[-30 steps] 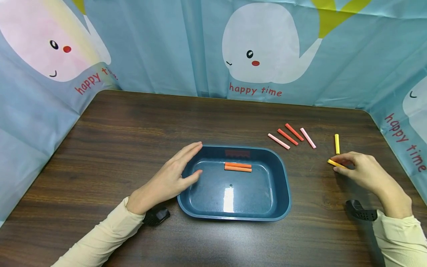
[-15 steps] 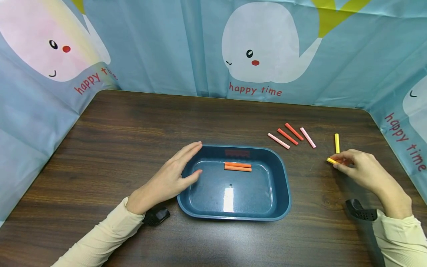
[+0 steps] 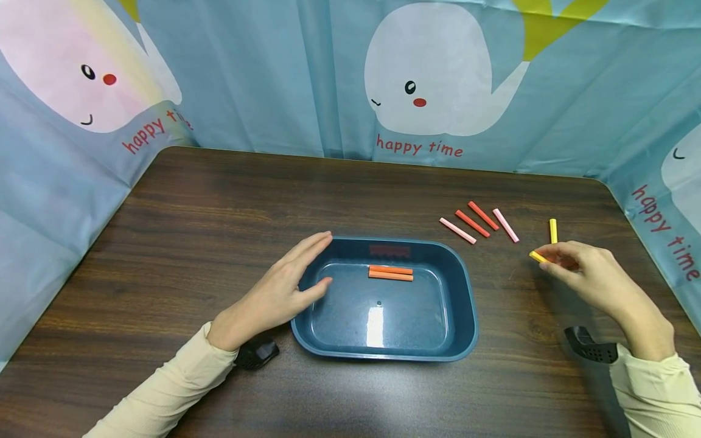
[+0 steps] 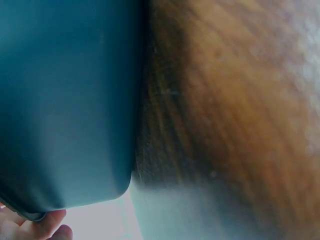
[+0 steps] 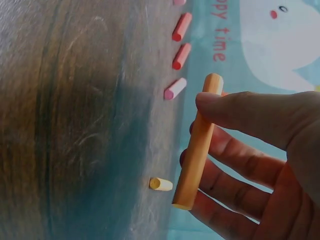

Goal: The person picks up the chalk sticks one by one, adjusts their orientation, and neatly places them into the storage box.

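Note:
My right hand (image 3: pixel 594 267) pinches a yellow-orange stick of chalk (image 5: pixel 196 155) between thumb and fingers, raised above the table in the right wrist view. Just beyond it stands out a paler yellow chalk (image 3: pixel 553 230), lying on the table and partly hidden by the fingers. With fingers extended and thumb spread, my left hand (image 3: pixel 276 289) rests at the left rim of a blue plastic tray (image 3: pixel 464 304). Inside the tray, two orange chalks (image 3: pixel 390 273) lie side by side. The left wrist view mostly holds the tray's outer wall (image 4: pixel 75 110), with fingertips at its rim.
Right of the tray's far corner, two red chalks (image 3: pixel 473 224) lie between a pink chalk (image 3: pixel 457 231) and another pink chalk (image 3: pixel 505 225). Behind the dark wood table (image 3: pixel 246 194) hangs a light blue whale-print curtain (image 3: pixel 252 79).
My right hand has lifted the yellow-orange chalk and shifted slightly left and away from me. The left hand and tray have stayed in place.

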Available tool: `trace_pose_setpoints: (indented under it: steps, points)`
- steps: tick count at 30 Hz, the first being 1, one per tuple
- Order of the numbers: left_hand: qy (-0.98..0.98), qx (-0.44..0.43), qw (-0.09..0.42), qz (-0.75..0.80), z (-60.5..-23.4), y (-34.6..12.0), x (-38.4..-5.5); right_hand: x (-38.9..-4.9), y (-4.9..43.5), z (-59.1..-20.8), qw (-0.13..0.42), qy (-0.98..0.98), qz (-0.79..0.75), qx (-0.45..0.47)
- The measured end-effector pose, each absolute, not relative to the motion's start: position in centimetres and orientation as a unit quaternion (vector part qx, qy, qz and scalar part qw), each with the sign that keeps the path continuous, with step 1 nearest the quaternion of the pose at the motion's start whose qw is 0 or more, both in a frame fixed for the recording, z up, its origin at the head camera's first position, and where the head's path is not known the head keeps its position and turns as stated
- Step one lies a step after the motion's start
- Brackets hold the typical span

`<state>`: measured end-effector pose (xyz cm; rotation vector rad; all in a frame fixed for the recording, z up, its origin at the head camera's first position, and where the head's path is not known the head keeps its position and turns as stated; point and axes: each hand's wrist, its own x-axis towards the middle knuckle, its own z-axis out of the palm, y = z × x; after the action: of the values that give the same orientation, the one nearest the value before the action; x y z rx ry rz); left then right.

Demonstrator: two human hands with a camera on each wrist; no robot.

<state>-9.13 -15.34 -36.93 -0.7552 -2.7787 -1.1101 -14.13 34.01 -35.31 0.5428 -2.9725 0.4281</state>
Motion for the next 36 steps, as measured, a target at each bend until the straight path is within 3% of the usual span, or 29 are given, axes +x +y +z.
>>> trace_pose_setpoints:
  steps: [36]
  points:
    - [-0.902, -0.242, 0.028, -0.357, -36.8, -15.3, -9.1, -13.4, 30.6, -34.0, 0.108, -0.957, 0.175, 0.206]
